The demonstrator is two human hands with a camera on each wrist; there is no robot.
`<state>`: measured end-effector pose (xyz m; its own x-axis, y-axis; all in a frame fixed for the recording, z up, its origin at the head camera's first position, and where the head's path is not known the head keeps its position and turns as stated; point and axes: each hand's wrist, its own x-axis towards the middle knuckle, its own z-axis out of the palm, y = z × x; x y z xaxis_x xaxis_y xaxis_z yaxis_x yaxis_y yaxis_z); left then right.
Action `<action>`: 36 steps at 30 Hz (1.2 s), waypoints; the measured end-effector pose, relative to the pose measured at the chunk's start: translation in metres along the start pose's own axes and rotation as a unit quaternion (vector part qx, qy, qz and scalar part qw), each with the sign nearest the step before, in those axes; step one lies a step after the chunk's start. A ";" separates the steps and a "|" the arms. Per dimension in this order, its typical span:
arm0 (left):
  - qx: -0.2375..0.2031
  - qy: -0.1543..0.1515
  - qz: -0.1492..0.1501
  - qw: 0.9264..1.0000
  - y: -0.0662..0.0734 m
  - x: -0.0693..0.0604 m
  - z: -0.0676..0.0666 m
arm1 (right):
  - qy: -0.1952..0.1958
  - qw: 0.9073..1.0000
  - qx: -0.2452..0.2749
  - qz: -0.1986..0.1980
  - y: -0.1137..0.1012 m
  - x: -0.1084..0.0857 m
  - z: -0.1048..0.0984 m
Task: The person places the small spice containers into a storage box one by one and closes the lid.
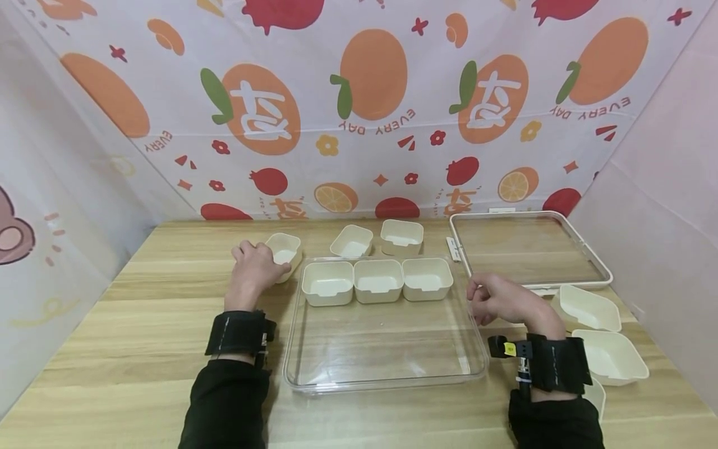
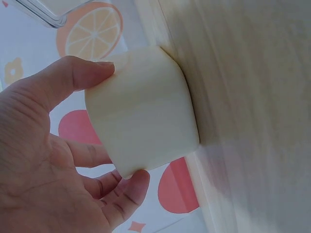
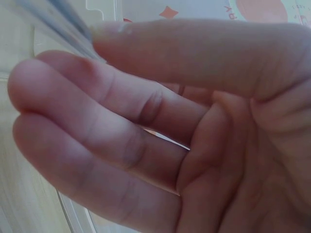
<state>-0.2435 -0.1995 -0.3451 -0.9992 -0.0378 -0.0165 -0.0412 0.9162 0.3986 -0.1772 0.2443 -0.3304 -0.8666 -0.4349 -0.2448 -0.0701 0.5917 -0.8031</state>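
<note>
At the left of the head view, my left hand grips a small cream bin by its sides, thumb towards the tray. The left wrist view shows the hand with thumb and fingers on opposite sides of the bin, its base near the wood. My right hand pinches the right rim of a clear tray; in the right wrist view the hand's thumb and forefinger meet at a clear edge. Three cream bins stand side by side along the tray's back wall.
Behind the tray stand two more cream bins. A clear lid with a white rim lies at the back right. Several cream bins are beside my right forearm. A fruit-print cloth hangs behind the table.
</note>
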 end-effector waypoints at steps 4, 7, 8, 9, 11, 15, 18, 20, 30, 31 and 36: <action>-0.017 0.021 0.001 1.000 -0.003 -0.001 -0.008 | 0.003 1.000 0.000 0.000 0.000 0.000 0.001; -0.020 0.050 0.005 0.999 -0.007 -0.005 -0.018 | 0.004 1.000 0.000 -0.003 -0.001 0.001 0.002; -0.021 0.058 0.007 0.998 -0.007 -0.007 -0.022 | 0.003 1.000 0.000 -0.004 -0.001 0.001 0.002; -0.022 0.065 0.011 0.998 -0.007 -0.009 -0.025 | 0.002 1.000 0.000 -0.005 -0.001 0.001 0.003; -0.018 0.073 0.022 0.997 -0.005 -0.014 -0.032 | 0.000 1.000 0.000 -0.007 -0.002 0.001 0.003; -0.020 0.088 0.047 0.995 0.003 -0.023 -0.044 | -0.001 1.000 -0.007 -0.006 -0.003 0.001 0.002; -0.029 0.099 0.067 0.992 0.009 -0.029 -0.052 | 0.001 1.000 -0.011 -0.004 -0.004 0.001 0.000; -0.037 0.102 0.075 0.991 0.014 -0.033 -0.056 | 0.001 1.000 -0.011 -0.003 -0.005 0.001 -0.001; -0.031 0.052 0.106 0.993 0.025 -0.047 -0.069 | -0.007 1.000 -0.005 -0.002 -0.004 0.001 0.001; -0.028 0.042 0.112 0.992 0.027 -0.048 -0.070 | -0.007 1.000 -0.007 -0.001 -0.004 0.001 0.001; -0.022 0.009 0.135 0.991 0.033 -0.056 -0.074 | -0.006 1.000 -0.010 0.005 -0.002 0.001 0.000</action>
<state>-0.1890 -0.1969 -0.2627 -0.9735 0.1991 0.1124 0.2282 0.8758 0.4254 -0.1783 0.2423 -0.3290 -0.8613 -0.4373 -0.2588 -0.0723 0.6096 -0.7894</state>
